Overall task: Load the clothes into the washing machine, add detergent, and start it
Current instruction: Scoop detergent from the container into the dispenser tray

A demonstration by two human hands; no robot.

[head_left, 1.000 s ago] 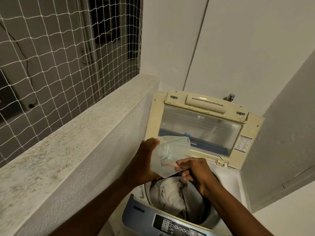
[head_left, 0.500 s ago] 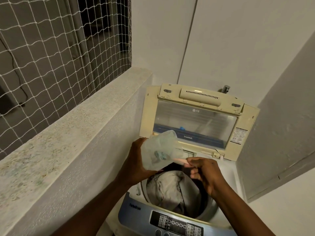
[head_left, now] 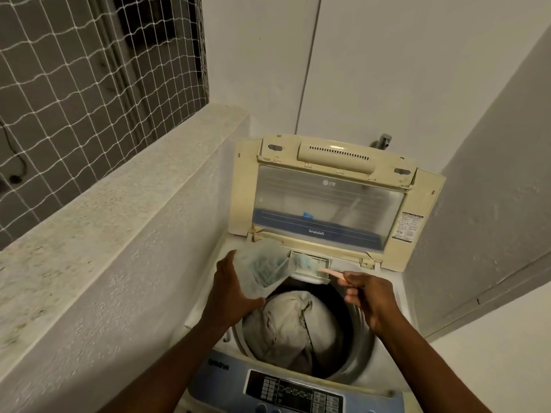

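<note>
A grey tiled wall behind white netting (head_left: 89,84) is seen at the upper left, above a speckled stone ledge (head_left: 119,210). One top-loading washing machine (head_left: 396,362) is set against the ledge, in the corner of pale walls. Its single cream, yellowed lid (head_left: 328,198) is raised upright; a mirrored "LG" logo is read through the clear window, and a warning sticker (head_left: 408,226) is seen on the right frame, its text too small to read. A blue control panel (head_left: 295,393) with dark buttons is seen at the front; the wording at its left is blurred. The drum is filled with one bundle of pale grey clothes (head_left: 292,326). One translucent plastic bag (head_left: 262,269), with greenish-white contents, is held tilted over the drum's rear edge, gripped by the closed fingers and thumb of the left hand (head_left: 229,296). One small pink scoop (head_left: 332,273) is pinched between thumb and curled fingers of the right hand (head_left: 369,296), its tip at the open detergent compartment (head_left: 310,263).
</note>
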